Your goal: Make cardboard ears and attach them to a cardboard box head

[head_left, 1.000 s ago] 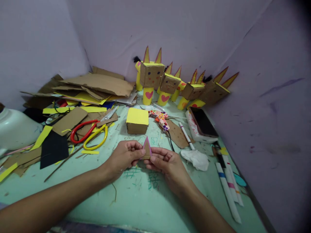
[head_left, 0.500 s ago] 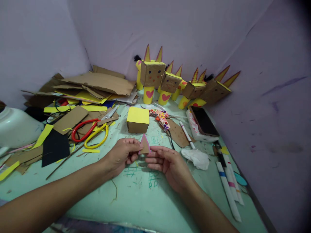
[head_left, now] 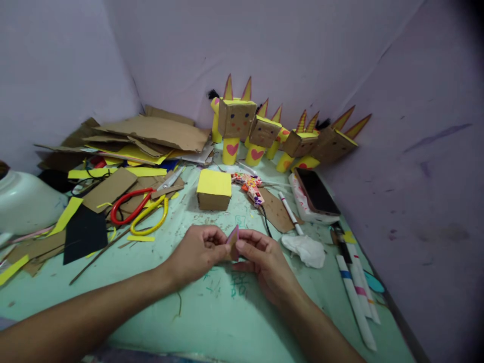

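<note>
A small brown cardboard triangle [head_left: 234, 241] with a purple-pink edge stands point up between my hands, partly hidden by fingers. My left hand [head_left: 199, 253] pinches it from the left between thumb and fingers. On the other side, the thumb and fingertips of my right hand [head_left: 266, 258] also grip it. Just beyond them rests a cardboard box [head_left: 214, 195] with a yellow top. Behind that box lies a flower-patterned glue gun [head_left: 249, 186] with a dark cord.
Red-and-yellow-handled scissors [head_left: 147, 205] lie among cardboard scraps at left, before stacked cardboard [head_left: 155, 132]. Several cardboard animal figures [head_left: 237, 121] line the back wall. At right are a phone [head_left: 316, 190], crumpled tissue [head_left: 305, 250] and several markers [head_left: 355, 302].
The triangle has moved slightly nearer and turned more edge-on. My right hand's fingers, outstretched before, have closed onto it. My left hand has shifted a little to the right.
</note>
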Motion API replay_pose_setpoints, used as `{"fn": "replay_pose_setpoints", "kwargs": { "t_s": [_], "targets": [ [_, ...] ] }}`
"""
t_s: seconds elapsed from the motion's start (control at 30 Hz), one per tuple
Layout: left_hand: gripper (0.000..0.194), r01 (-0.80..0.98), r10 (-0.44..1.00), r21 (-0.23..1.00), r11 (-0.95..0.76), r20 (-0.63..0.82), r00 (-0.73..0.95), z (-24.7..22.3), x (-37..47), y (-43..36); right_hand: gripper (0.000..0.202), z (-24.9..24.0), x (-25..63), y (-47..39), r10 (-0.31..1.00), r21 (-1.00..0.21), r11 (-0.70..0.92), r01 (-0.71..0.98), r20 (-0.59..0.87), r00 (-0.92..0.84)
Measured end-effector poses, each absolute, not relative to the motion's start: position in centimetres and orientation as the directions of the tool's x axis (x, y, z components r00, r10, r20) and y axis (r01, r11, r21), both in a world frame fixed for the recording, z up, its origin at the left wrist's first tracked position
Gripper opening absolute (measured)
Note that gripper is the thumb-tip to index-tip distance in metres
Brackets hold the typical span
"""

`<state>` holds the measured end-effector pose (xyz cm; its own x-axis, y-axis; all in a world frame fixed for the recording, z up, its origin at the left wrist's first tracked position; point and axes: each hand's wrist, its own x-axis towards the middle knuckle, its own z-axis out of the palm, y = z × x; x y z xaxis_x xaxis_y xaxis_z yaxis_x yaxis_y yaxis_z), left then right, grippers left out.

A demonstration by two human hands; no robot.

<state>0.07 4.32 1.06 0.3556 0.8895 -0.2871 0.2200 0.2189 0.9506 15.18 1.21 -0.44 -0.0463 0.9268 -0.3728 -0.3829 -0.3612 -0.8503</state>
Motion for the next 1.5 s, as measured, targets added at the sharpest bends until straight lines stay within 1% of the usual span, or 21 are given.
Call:
{"fn": "replay_pose_setpoints", "kwargs": {
  "t_s": [0.1, 0.23, 0.33, 0.43, 0.53, 0.6, 0.7, 0.77, 0.87, 0.97, 1.07, 1.17, 1.23, 1.33, 1.4, 1.5],
  "targets": [
    [0.015, 0.348, 0.894, 0.933, 0.089, -0.229, 0.386, 0.9, 0.0, 3.9, 0.023, -0.6, 15.2, 1.2, 0.944, -0.876, -0.324, -0.358, -0.326, -0.056],
    [0.018, 0.454, 0.895, 0.891, -0.002, -0.201, 0.398, 0.6, -0.2, 3.5, 0.017, -0.9, 15.3, 1.2, 0.950, -0.881, -0.309, -0.357, -0.305, -0.070],
    [0.019, 0.426, 0.876, 0.904, -0.042, -0.172, 0.451, 0.7, -0.5, 3.5, 0.015, -0.9, 15.4, 1.2, 0.953, -0.872, -0.300, -0.388, -0.296, -0.072],
    [0.022, 0.385, 0.849, 0.921, -0.065, -0.151, 0.506, 0.9, -0.9, 3.5, 0.012, -0.5, 15.6, 1.5, 0.962, -0.858, -0.259, -0.444, -0.271, -0.038],
    [0.019, 0.368, 0.858, 0.929, -0.039, -0.158, 0.490, 0.8, -1.0, 3.6, 0.013, 0.1, 16.0, 1.8, 0.958, -0.834, -0.235, -0.499, -0.285, 0.024],
    [0.021, 0.341, 0.865, 0.940, -0.023, -0.152, 0.478, 0.6, -1.0, 3.6, 0.013, 0.3, 16.2, 1.9, 0.952, -0.826, -0.230, -0.515, -0.300, 0.056],
    [0.025, 0.313, 0.874, 0.949, -0.025, -0.132, 0.468, 0.3, -0.9, 3.6, 0.012, 0.3, 16.1, 1.8, 0.958, -0.844, -0.220, -0.490, -0.281, 0.053],
    [0.026, 0.326, 0.881, 0.945, -0.039, -0.122, 0.458, 0.4, -1.0, 3.5, 0.010, 0.0, 16.0, 1.7, 0.967, -0.871, -0.198, -0.451, -0.248, 0.054],
    [0.023, 0.352, 0.888, 0.932, -0.093, -0.083, 0.453, 0.7, -0.9, 3.5, 0.010, -0.3, 15.8, 1.4, 0.978, -0.911, -0.166, -0.379, -0.201, 0.055],
    [0.018, 0.369, 0.896, 0.918, -0.145, -0.036, 0.442, 0.9, -0.8, 3.5, 0.011, -0.4, 15.6, 1.3, 0.986, -0.932, -0.153, -0.329, -0.165, 0.009],
    [0.018, 0.408, 0.908, 0.901, -0.146, -0.041, 0.417, 0.8, -0.6, 3.4, 0.012, -0.5, 15.5, 1.2, 0.989, -0.945, -0.149, -0.292, -0.146, -0.035],
    [0.019, 0.446, 0.928, 0.882, -0.151, -0.030, 0.373, 0.6, -0.5, 3.3, 0.015, -0.6, 15.4, 1.1, 0.988, -0.944, -0.149, -0.295, -0.152, -0.015],
    [0.019, 0.461, 0.930, 0.858, -0.227, 0.051, 0.364, 0.6, -0.6, 3.2, 0.017, -0.7, 15.3, 1.0, 0.991, -0.940, -0.128, -0.315, -0.136, 0.005],
    [0.016, 0.447, 0.874, 0.779, -0.440, 0.256, 0.414, 0.8, -0.8, 2.9, 0.017, -0.6, 15.4, 0.9, 0.996, -0.947, -0.081, -0.311, -0.087, 0.005],
    [0.013, 0.426, 0.805, 0.702, -0.571, 0.377, 0.457, 0.9, -1.1, 2.7, 0.013, -0.6, 15.6, 0.8, 0.999, -0.960, -0.044, -0.276, -0.038, -0.026],
    [0.011, 0.424, 0.695, 0.556, -0.715, 0.501, 0.516, 1.0, -1.4, 2.7, 0.006, -0.5, 15.8, 0.9, 0.995, -0.975, 0.063, -0.212, 0.079, -0.063]
  ]
}}
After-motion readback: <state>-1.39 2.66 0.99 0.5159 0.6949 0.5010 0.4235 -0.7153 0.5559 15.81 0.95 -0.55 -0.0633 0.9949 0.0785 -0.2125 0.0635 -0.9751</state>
